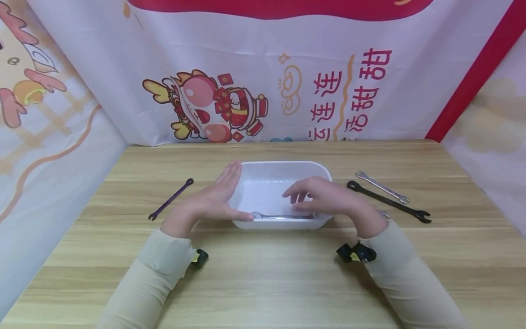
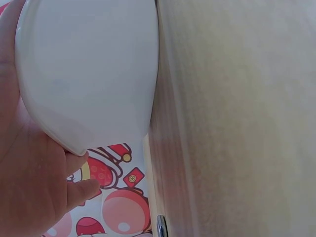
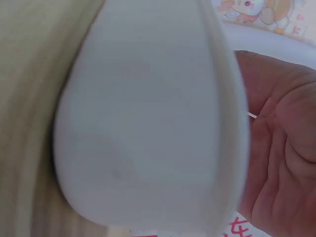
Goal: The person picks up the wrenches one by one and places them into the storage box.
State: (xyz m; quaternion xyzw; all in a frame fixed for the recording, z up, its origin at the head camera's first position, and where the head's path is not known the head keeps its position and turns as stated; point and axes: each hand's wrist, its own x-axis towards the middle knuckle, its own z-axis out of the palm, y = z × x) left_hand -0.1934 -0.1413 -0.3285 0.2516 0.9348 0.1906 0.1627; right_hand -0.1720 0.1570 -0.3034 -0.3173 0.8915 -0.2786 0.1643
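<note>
A white rectangular tub (image 1: 283, 225) sits on the wooden table. Inside it, along the near wall, lies a silver wrench (image 1: 283, 217). My left hand (image 1: 213, 198) spans the tub's left end, its fingers extended at the far left corner and its thumb on the near rim. From the left wrist view, the palm and fingers (image 2: 37, 182) lie alongside the tub's outer wall. Over the right part of the tub, my right hand (image 1: 322, 196) reaches in with loosely bent fingers and no object visible in them. The right wrist view shows its palm beyond the rim; its fingertips are hidden there.
Left of the tub lies a dark purple wrench (image 1: 170, 199). To the right are a silver wrench (image 1: 382, 187) and a longer black wrench (image 1: 388, 201). Another small silver end (image 1: 384, 214) peeks out beside the right wrist. Printed cloth (image 1: 246, 55) hangs behind the table.
</note>
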